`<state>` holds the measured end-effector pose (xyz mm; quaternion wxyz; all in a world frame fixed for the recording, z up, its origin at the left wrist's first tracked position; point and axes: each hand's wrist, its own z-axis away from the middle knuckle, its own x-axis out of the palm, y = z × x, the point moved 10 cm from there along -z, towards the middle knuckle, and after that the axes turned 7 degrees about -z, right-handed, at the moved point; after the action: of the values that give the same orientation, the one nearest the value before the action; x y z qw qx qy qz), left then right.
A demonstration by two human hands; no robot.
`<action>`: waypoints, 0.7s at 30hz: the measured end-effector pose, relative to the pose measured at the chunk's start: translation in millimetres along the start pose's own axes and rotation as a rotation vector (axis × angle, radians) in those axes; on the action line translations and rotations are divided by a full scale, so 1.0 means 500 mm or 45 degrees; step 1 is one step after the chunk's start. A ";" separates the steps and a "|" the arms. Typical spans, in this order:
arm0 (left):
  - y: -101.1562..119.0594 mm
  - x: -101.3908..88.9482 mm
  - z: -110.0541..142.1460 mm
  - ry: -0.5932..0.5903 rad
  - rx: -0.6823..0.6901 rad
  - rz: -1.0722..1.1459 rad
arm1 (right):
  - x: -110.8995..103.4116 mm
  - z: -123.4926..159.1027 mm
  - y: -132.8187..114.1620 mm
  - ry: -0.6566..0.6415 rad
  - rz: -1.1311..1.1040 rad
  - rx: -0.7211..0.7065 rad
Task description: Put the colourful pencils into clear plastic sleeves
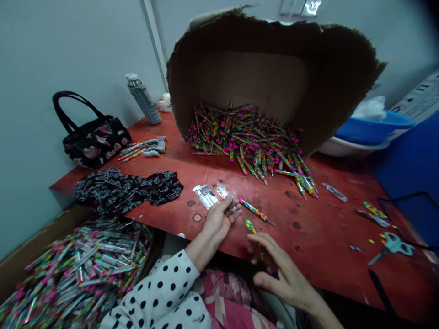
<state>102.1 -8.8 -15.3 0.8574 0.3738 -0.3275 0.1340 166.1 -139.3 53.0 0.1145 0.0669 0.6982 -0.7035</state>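
Observation:
My left hand [219, 219] is closed on a small clear plastic wrapper [224, 194], pinched by its fingers above the table's front edge. My right hand [281, 269] is curled loosely around a thin tube of coloured beads [251, 226]; its middle is hidden behind the fingers and a pink end shows below. Between and beyond the hands, another bead-filled tube [255, 211] with a pink end and a pointed tip lies on the red table [206, 171]. A stack of flat clear wrappers [205, 196] lies just left of my left hand.
A torn cardboard box [267, 68] lies on its side, with many bead tubes [240, 132] spilling out. Wrapped tubes [89, 260] fill a carton at lower left. Scissors [391, 246], a patterned cloth [126, 187], a handbag [98, 139], a bottle [144, 100] and basins [377, 128] stand around.

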 end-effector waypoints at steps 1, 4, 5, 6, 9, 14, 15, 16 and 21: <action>0.000 0.000 0.001 0.004 -0.007 0.006 | 0.002 -0.002 0.000 0.036 -0.040 -0.013; 0.003 0.003 0.008 0.027 0.005 0.007 | -0.005 -0.013 0.019 0.239 -0.233 0.040; 0.006 0.006 0.012 0.034 0.027 -0.018 | -0.015 -0.018 0.030 0.339 -0.357 0.073; 0.009 0.010 0.015 0.029 0.052 -0.066 | -0.025 -0.025 0.041 0.437 -0.502 0.107; 0.011 0.041 0.028 -0.102 0.116 -0.302 | -0.057 -0.059 0.065 0.641 -0.887 0.166; 0.023 0.076 0.039 -0.307 0.253 -0.540 | -0.062 -0.134 0.066 0.507 -1.005 0.280; 0.025 0.075 0.038 -0.312 0.260 -0.544 | -0.061 -0.142 0.065 0.504 -1.016 0.283; 0.026 0.073 0.037 -0.308 0.260 -0.535 | -0.062 -0.146 0.066 0.533 -1.028 0.277; 0.023 0.044 0.035 -0.180 0.231 -0.384 | -0.071 -0.143 0.075 0.781 -1.001 0.211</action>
<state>105.1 -13.9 14.5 0.8054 0.5028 -0.3139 0.0064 205.2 -65.5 24.7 -0.3752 0.0113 0.6139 -0.6944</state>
